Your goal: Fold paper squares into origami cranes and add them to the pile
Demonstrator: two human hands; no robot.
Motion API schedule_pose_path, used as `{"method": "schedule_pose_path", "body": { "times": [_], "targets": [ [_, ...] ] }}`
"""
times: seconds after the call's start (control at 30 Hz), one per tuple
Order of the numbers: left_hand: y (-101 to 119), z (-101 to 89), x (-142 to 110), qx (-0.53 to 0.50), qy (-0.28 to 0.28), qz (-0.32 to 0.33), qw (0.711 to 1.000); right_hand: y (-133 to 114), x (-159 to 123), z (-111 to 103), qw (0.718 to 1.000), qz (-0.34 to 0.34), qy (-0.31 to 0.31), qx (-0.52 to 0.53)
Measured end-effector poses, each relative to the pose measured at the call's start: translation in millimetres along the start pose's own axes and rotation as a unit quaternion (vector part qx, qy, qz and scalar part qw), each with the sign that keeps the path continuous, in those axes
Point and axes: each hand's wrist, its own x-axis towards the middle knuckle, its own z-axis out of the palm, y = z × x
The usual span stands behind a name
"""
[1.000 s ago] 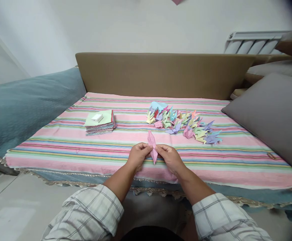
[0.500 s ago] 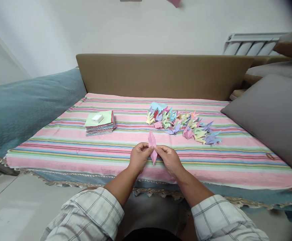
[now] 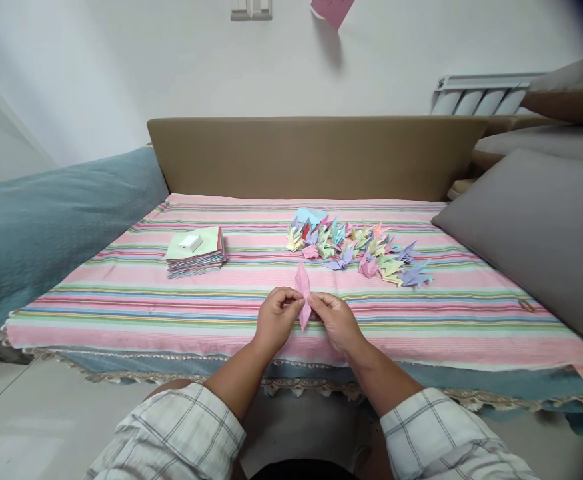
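A pink sheet of folded origami paper (image 3: pixel 302 279), long and narrow with pointed ends, stands upright between my hands. My left hand (image 3: pixel 277 321) pinches its left side near the middle. From the other side, my right hand (image 3: pixel 335 321) grips it with thumb and fingers, the fingertips partly hidden behind the paper. Just beyond lies a cluster of folded paper cranes (image 3: pixel 347 257) in several colours. Off to the left sits a stack of coloured paper sheets (image 3: pixel 196 264), topped by a small white block (image 3: pixel 190 243).
A striped cloth (image 3: pixel 121 293) covers the sofa seat. Behind it rises the brown backrest (image 3: pixel 311 157). A blue-covered armrest (image 3: pixel 61 220) bounds the left, grey cushions (image 3: pixel 536 220) the right. A small brown object (image 3: pixel 526 305) lies near the cushion.
The camera view has tilted up slightly and turned a little right, showing more of the wall. Both hands keep hold of the pink paper, with only a slight shift of the fingers.
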Motion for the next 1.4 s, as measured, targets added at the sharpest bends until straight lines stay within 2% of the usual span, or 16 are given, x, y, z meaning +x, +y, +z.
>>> {"method": "schedule_pose_path", "body": {
  "times": [0.13,0.27,0.47,0.8,1.03,1.13,1.23,1.33,1.4],
  "targets": [
    [2,-2.7,4,-0.008,-0.02,0.011,1.0,2,1,-2,0.999,0.018,0.005,0.036],
    [3,-2.6,6,-0.028,-0.041,-0.005,0.999,2,2,-4,0.998,0.03,0.012,0.05],
    [1,1.8,5,-0.027,-0.013,-0.032,0.999,1,1,-3,0.998,0.04,-0.013,0.053],
    [5,1.6,2,0.077,0.006,0.051,0.996,6,2,-5,0.998,0.027,-0.014,0.061],
    [4,2.0,2,0.05,-0.005,0.078,0.996,5,2,-4,0.997,0.03,0.003,0.075],
    [8,1.2,3,0.018,-0.01,0.05,0.999,-1,0,-2,0.994,0.045,-0.001,0.1],
    [12,0.8,3,-0.067,-0.02,-0.037,0.997,-6,-2,0,0.991,0.054,-0.013,0.122],
    [13,0.7,4,-0.189,-0.041,-0.16,0.968,-7,-2,0,0.991,0.055,-0.029,0.119],
    [12,0.3,5,-0.239,-0.055,-0.213,0.946,-6,-2,0,0.991,0.057,-0.037,0.116]
  ]
}}
